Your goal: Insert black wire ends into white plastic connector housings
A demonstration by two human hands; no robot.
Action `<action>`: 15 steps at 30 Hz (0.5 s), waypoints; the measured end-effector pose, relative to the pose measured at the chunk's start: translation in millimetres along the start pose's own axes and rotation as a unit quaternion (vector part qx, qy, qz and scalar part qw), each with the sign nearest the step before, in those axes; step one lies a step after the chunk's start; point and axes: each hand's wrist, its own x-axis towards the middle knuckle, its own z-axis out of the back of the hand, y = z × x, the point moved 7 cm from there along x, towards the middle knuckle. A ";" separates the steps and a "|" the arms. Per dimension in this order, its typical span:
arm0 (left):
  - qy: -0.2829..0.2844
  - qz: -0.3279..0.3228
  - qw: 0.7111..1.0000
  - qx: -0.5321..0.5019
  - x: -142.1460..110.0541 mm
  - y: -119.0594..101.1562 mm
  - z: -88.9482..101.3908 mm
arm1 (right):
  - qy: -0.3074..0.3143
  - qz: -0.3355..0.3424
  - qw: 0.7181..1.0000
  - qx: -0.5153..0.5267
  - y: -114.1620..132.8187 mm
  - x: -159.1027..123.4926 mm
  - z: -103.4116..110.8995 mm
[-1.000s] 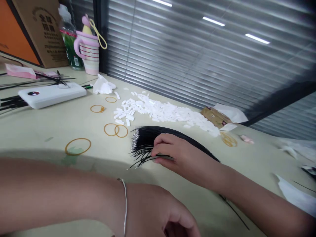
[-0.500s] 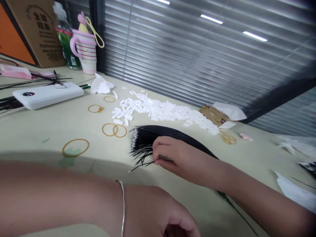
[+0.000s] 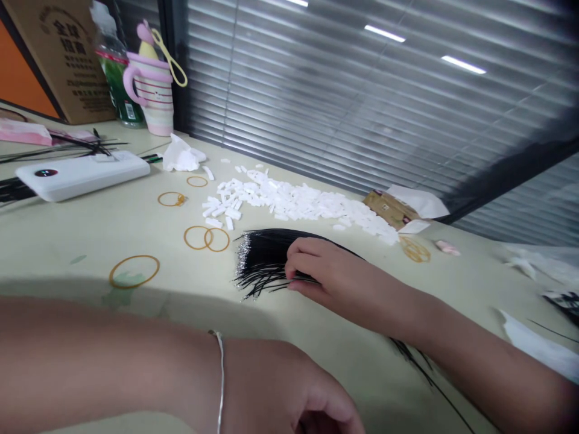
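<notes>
A thick bundle of black wires (image 3: 266, 250) with bare silvery tips lies on the table, its ends fanned toward the left. My right hand (image 3: 321, 265) rests over the bundle, fingers curled and thumb drawn in, with wires at the near edge between them. Long strands trail out under the right forearm. Low in the view is my left hand (image 3: 280, 386), wearing a thin silver bracelet (image 3: 221, 374). Its fingers curl inward and run off the bottom edge, so what they hold, if anything, is hidden.
Behind the bundle spreads a heap of small white pieces (image 3: 298, 202). Rubber bands (image 3: 136, 258) lie to the left, near a white phone or power bank (image 3: 85, 175). A cup (image 3: 156, 96), a green bottle (image 3: 120, 90) and a carton (image 3: 76, 60) stand at the back left.
A single wire pinched by my right hand and sticking out toward me has gone back among the others. That hand has shifted slightly up and right. My left hand is nearly still.
</notes>
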 end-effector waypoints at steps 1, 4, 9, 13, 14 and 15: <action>-0.001 0.001 1.000 -0.001 -0.2 -0.1 0.2 | -0.003 0.007 1.000 0.000 1.6 0.1 0.2; 0.000 0.005 1.000 -0.002 -0.7 -0.4 0.5 | 0.001 0.030 1.000 0.004 6.3 0.0 -1.7; 0.005 0.012 1.000 -0.002 -0.3 1.4 0.0 | -0.008 0.037 0.999 0.008 7.8 0.5 -4.5; 0.005 0.012 1.000 -0.003 0.9 5.1 -0.2 | -0.032 0.048 0.998 0.019 13.1 2.8 -2.5; 0.004 0.013 1.000 -0.003 1.1 6.1 -0.1 | -0.040 0.053 0.998 0.022 15.4 4.1 -1.8; 0.003 0.015 1.000 -0.003 1.1 6.9 0.1 | -0.046 0.060 0.997 0.024 18.0 5.7 -1.6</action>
